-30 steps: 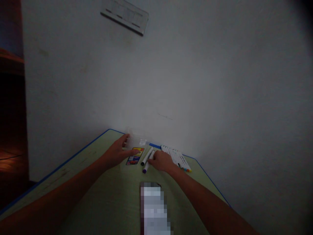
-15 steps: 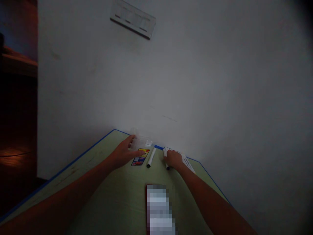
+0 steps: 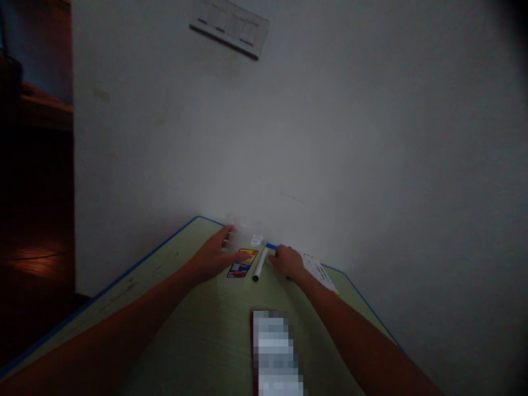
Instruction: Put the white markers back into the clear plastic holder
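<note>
My left hand [image 3: 212, 257] is at the left side of a clear plastic case [image 3: 243, 235] near the wall. Its fingers rest against the case's edge, and the thumb lies over a yellow and blue label [image 3: 242, 264]. Just right of the label lies a white marker [image 3: 260, 265] with a dark end toward me. My right hand [image 3: 289, 262], fingers bent and slightly apart, is over the table, its fingertips close beside this marker. Under that hand the dark tip of another marker [image 3: 289, 278] peeks out, mostly hidden.
A white printed sheet [image 3: 319, 273] lies right of my right hand. Nearer me is a phone-like object [image 3: 275, 352] with a blurred-out face. The green table [image 3: 198, 335] has a blue edge and meets a grey wall [image 3: 330, 137], where a clear panel [image 3: 231, 27] hangs.
My right hand has shifted left, off the right-hand marker and toward the white marker beside the label. My left hand stays at the plastic case. The view has moved slightly.
</note>
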